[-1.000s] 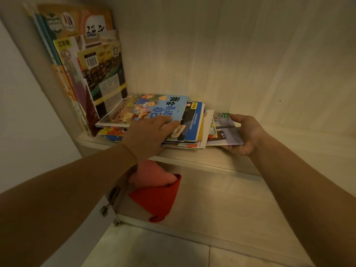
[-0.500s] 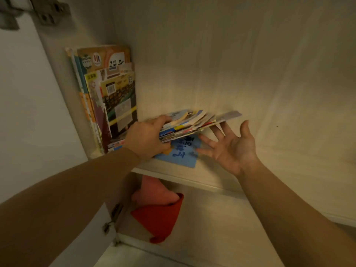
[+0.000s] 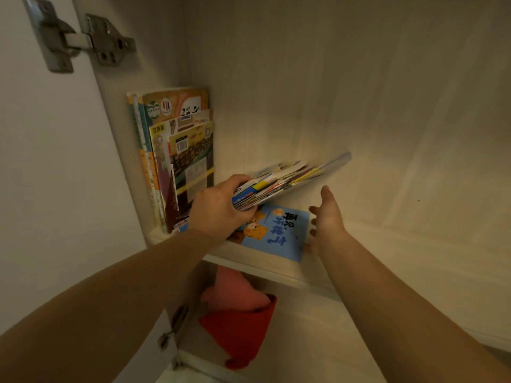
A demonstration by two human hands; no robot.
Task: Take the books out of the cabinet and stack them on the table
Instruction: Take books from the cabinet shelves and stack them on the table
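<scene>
Inside the cabinet, the left hand (image 3: 218,208) grips a bundle of thin books (image 3: 287,181) by its near end, fingers clenched around it, tilting it up off the shelf (image 3: 359,244). The right hand (image 3: 327,217) hovers just beside it with fingers released and spread, over a blue picture book (image 3: 279,233) lying flat on the shelf. More upright books (image 3: 179,150) lean against the left wall.

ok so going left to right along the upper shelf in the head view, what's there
upright books → left hand gripping a fanned stack of books → blue picture book lying flat → open right hand
</scene>
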